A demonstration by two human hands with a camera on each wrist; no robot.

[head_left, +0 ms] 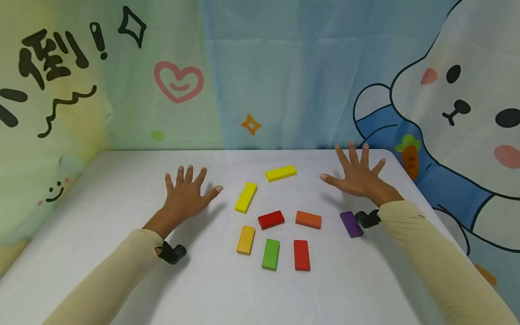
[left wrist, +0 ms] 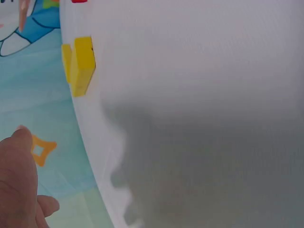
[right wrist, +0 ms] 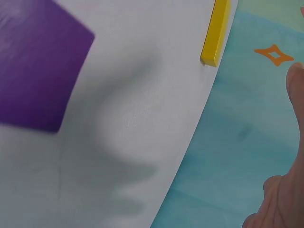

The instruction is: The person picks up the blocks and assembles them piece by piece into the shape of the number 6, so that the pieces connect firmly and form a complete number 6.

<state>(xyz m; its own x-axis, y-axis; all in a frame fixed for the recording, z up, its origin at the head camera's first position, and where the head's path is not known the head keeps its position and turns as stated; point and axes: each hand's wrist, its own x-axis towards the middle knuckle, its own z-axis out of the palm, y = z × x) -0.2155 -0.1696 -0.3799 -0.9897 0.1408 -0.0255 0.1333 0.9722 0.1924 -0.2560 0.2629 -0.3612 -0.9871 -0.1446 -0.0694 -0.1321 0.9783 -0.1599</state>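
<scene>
Over the left part of the white table, my left hand [head_left: 186, 196] is spread with straight fingers and holds nothing. A yellow block [head_left: 246, 197] lies nearest to it. My right hand [head_left: 359, 176] hovers at the right with its fingers fanned out, also holding nothing. Under the right wrist lies a purple block [head_left: 351, 224], large in the right wrist view. Between the hands lie a second yellow block [head_left: 281, 173], a dark red block [head_left: 271, 220], an orange block [head_left: 308, 220], an amber block [head_left: 245, 240], a green block [head_left: 271, 254] and a red block [head_left: 302, 255].
The white table [head_left: 211, 289] runs back to a printed cloth backdrop [head_left: 284, 72] with cartoon drawings. Small black wrist cameras, one [head_left: 172, 253] on the left and one [head_left: 368, 219] on the right, hang at the sleeves. Both hands cast shadows on the tabletop.
</scene>
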